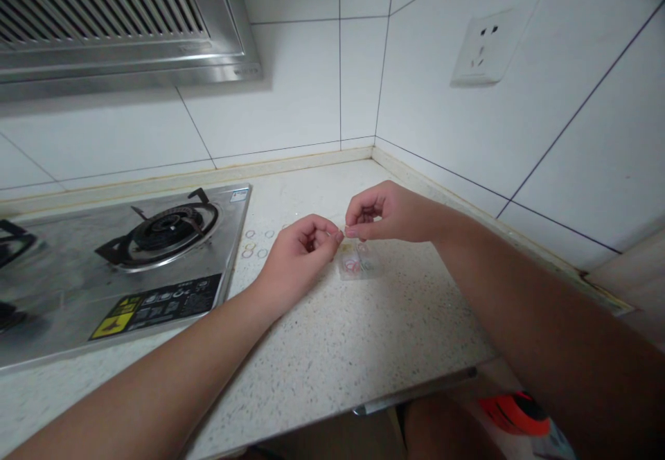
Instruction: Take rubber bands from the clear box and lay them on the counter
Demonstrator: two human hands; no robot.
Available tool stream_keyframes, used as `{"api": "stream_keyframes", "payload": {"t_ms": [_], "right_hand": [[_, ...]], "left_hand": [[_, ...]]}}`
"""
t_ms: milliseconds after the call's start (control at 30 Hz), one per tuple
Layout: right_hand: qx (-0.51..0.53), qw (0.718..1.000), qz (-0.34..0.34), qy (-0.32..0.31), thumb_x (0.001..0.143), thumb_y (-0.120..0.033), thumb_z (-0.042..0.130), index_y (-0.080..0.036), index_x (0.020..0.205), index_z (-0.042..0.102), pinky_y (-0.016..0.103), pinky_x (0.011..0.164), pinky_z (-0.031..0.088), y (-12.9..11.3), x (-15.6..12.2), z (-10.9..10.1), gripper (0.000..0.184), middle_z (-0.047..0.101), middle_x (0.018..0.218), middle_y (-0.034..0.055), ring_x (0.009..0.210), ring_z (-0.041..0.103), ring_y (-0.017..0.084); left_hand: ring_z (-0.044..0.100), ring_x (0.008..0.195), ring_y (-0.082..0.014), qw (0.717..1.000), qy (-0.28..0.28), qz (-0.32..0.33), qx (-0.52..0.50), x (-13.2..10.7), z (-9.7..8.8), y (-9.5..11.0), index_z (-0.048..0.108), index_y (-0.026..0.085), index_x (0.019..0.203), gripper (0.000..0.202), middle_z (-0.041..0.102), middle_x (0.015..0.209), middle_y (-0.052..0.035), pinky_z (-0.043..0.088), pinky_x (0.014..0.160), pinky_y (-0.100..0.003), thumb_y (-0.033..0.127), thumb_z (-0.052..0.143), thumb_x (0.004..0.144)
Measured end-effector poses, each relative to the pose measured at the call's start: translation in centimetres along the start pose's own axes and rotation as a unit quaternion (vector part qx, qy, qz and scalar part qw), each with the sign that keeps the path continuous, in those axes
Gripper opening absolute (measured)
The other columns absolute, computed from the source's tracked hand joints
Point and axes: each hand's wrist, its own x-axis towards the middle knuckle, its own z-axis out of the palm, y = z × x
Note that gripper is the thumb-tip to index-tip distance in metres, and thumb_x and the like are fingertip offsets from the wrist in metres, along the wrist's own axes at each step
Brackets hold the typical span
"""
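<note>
My left hand point(306, 244) and my right hand point(392, 214) meet over the counter, thumb and fingers pinched on each. Their fingertips nearly touch; whatever is between them is too small to make out. Just below the fingertips sits a small clear box point(354, 276) with compartments, its back part hidden by my fingers. Thin pink, yellow and green rings lie inside it, perhaps small elastic bands. To the left of my left hand, several thin rings point(250, 234) are laid out in rows on the counter, and that hand covers part of them.
A steel gas stove point(57, 294) with a black burner point(171, 230) stands at left, under a range hood point(228, 37). White tiled walls meet behind the speckled counter point(312, 370). A socket point(485, 44) is on the right wall. Something orange point(514, 413) shows below the counter edge.
</note>
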Motion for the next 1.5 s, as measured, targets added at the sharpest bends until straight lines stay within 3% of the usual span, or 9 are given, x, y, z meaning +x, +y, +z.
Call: {"api": "stream_keyframes", "payload": {"t_ms": [1500], "right_hand": [[-0.015,1.000,0.009,-0.002,0.087,-0.035,0.075,-0.015,0.086,0.074,0.025,0.057,0.043,-0.23,-0.04,-0.02,0.020,0.067,0.070,0.0013,0.062,0.056,0.012]], "left_hand": [[0.044,0.056,-0.0094,1.000,-0.008,-0.001,0.001,-0.06,0.04,0.42,0.067,0.016,0.087,0.021,0.049,0.062,0.0044,0.034,0.054,-0.022,0.037,0.070,0.089]]}}
